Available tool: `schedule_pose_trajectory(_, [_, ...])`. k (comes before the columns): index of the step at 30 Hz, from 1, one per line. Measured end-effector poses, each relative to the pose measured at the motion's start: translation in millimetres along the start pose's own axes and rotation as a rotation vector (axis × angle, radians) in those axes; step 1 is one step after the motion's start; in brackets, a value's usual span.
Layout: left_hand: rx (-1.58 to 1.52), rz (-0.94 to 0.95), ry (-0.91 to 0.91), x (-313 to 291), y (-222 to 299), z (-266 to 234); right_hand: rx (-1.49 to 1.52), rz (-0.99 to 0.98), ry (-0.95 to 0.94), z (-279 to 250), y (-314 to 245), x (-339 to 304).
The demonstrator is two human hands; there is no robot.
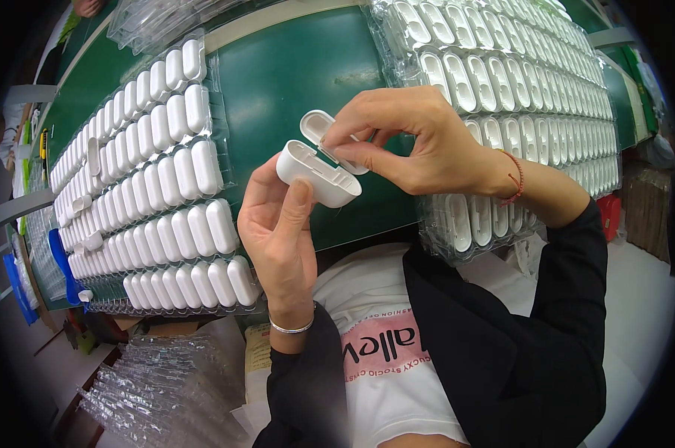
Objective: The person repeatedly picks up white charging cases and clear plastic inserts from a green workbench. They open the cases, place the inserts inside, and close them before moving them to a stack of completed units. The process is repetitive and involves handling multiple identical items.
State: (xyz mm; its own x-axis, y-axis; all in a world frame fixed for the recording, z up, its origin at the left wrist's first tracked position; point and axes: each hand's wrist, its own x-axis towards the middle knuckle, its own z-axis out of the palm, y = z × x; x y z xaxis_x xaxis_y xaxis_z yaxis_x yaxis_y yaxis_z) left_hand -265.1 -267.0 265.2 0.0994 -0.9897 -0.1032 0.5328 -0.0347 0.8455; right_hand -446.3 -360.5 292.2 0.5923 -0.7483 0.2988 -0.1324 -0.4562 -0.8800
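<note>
From the head camera: the left hand is wrapped around a white earbud case above the green bench, lid up. The right hand pinches at its hinge. It looks like a hinge-fitting or checking step; steady fingertip alignment is needed next.

Small white plastic hinged case, lid open. Rows of white cases in clear blister trays. Dark green bench. Black sleeves, white shirt with pink band. Red cord bracelet, silver bangle.
</note>
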Motion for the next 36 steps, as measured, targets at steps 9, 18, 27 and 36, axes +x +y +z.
schedule_pose_trajectory(9, [0.068,0.028,0.017,2,-1,2,-0.016,-0.049,0.029,2,2,-1])
schedule_pose_trajectory(18, [0.046,0.044,0.001,2,-5,3,-0.185,-0.154,0.032,5,2,-7])
schedule_pose_trajectory(27, [-0.122,0.007,-0.030,-4,-13,2,-0.131,-0.149,0.104,8,1,-9])
schedule_pose_trajectory(36, [-0.001,0.149,0.094,2,-11,6,-0.157,-0.210,0.081,7,-15,2])
